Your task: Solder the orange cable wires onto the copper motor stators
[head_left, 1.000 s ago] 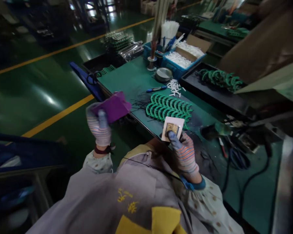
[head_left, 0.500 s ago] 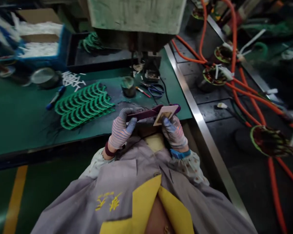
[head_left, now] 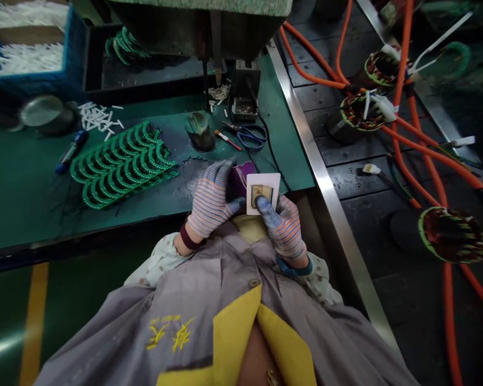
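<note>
My left hand (head_left: 214, 197), in a striped glove with a grey-blue coating, is closed on a purple flat object (head_left: 240, 178) that looks like a folding case. Much of it is hidden behind the fingers and the card. My right hand (head_left: 284, 222), gloved alike, grips a white card (head_left: 263, 181) with a gold and dark printed picture. Its thumb lies across that picture. Both hands are held close together at the front edge of the bench, before my grey jacket (head_left: 209, 284).
On the green bench (head_left: 20, 209) lie rows of green curved parts (head_left: 123, 166), a marker (head_left: 71, 151), white pieces (head_left: 99, 119), scissors (head_left: 251, 138) and a brush (head_left: 227, 140). A metal rail (head_left: 326, 187) borders the conveyor, where wound stators (head_left: 356, 115) carry orange cables (head_left: 422, 155).
The white card has turned to face me more squarely. The purple object has swung from lying lengthwise across both hands to mostly behind the left fingers. The view has shifted slightly.
</note>
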